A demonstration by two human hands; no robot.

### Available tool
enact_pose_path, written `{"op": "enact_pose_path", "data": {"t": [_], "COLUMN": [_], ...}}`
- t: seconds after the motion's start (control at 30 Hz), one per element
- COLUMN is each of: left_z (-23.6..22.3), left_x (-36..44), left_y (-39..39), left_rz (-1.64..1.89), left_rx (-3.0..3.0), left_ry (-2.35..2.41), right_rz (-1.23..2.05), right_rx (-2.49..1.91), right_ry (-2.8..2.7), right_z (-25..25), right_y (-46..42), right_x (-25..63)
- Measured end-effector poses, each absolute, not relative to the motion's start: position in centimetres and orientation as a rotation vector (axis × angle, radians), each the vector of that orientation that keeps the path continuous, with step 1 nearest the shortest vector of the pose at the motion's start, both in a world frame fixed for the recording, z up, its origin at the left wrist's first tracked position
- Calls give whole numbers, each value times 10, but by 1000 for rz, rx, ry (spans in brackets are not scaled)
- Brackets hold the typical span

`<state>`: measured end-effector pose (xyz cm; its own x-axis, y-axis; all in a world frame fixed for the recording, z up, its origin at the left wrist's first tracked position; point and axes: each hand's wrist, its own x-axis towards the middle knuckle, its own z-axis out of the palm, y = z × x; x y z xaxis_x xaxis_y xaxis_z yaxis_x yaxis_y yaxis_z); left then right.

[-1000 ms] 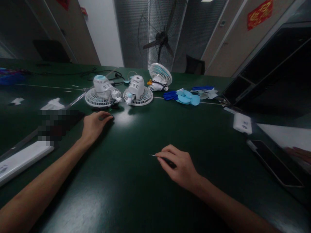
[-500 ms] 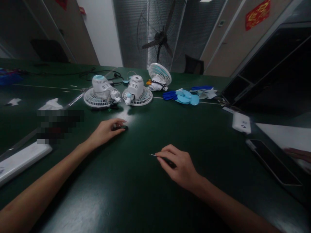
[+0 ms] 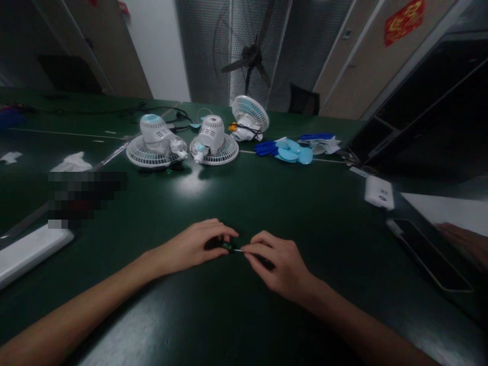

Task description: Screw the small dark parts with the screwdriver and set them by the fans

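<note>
- In the head view, the person's left hand (image 3: 206, 244) grips a small dark-green part (image 3: 227, 246) between thumb and fingers, in front of the middle fan (image 3: 212, 134) on the counter (image 3: 305, 213).
- The right hand (image 3: 276, 260) pinches a thin tool (image 3: 238, 250), in front of the middle fan and slightly right of it; whether the tip touches the part is too small to tell.
- Just left of the middle fan, another white fan (image 3: 152, 137) rests grille-down.
- Behind the middle fan, to its right, stands a tilted fan (image 3: 249, 114).
- Right of the middle fan lie a blue glove (image 3: 266, 148) and a light-blue fan blade (image 3: 293, 152).
</note>
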<state>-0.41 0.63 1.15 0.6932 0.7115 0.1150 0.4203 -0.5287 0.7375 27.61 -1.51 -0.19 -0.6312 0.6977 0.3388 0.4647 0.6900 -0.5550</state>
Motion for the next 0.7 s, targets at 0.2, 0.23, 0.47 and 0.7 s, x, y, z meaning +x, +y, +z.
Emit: {"op": "enact_pose_path", "data": {"t": [0.2,0.23,0.47,0.7], "left_z": [10,10,15,13], "left_x": [0,0,5,5], "left_y": [4,4,2,1], "left_rz": [528,528,484,523], "left_rx": [2178,2170,2150,2153], "left_ry": [857,861,849,809], "right_rz": [540,541,641,579], "right_rx": [-880,-868,-794,-819], "right_ry": [-2377,-2376,-2289,-2329], "right_z": [-3,-3,-3,3], "right_y": [-16,-15,-13,-15], "right_x": [277,277,275,274]}}
